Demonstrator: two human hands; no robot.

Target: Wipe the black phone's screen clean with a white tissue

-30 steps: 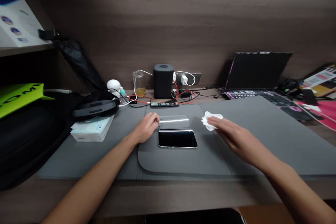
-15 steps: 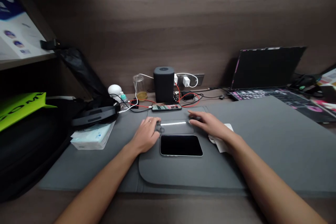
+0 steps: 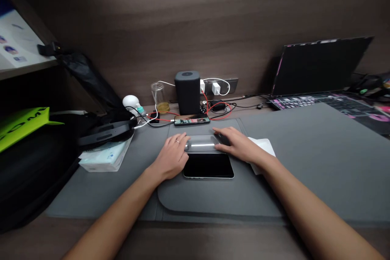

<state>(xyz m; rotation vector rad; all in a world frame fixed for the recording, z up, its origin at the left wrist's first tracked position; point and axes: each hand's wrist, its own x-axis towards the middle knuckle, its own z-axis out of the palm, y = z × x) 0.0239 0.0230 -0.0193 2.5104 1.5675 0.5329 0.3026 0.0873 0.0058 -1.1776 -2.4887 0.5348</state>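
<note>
A black phone lies screen up on a small grey mat. Just behind it lies a clear glass screen protector, catching a strip of light. My left hand pinches the protector's left end with curled fingers. My right hand grips its right end the same way. A crumpled white wipe lies on the mat under and beside my right wrist.
A second phone on red and white cables lies behind, before a dark speaker and a glass. A tissue pack and black headset sit left, an open laptop right. A large grey desk mat covers the desk.
My right hand has let go of the white wipe and moved left to the protector's right end. My left hand stays at the left end. The view has shifted slightly.
</note>
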